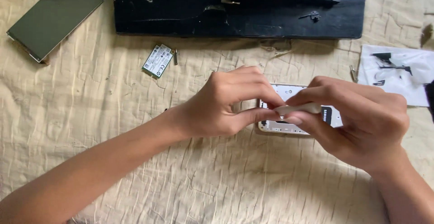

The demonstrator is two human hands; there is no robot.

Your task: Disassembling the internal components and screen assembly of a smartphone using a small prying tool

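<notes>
White phone frame (pixel 289 125), right of centre on cloth-covered desk (pixel 135 170). Left hand (pixel 221 104) and right hand (pixel 361 120) fingers pinched shut on small white strip (pixel 298 109). Risk: strip tearing from opposed pulling; loose screw (pixel 175 57) at 11 o'clock easily lost.

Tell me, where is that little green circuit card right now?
In the head view, the green circuit card lies on the beige cloth up and left of the left hand, just below the black board, with a small screw beside it.

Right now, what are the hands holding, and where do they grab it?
Both the left hand and right hand pinch a small whitish strip by its ends, above a white phone frame.
</notes>
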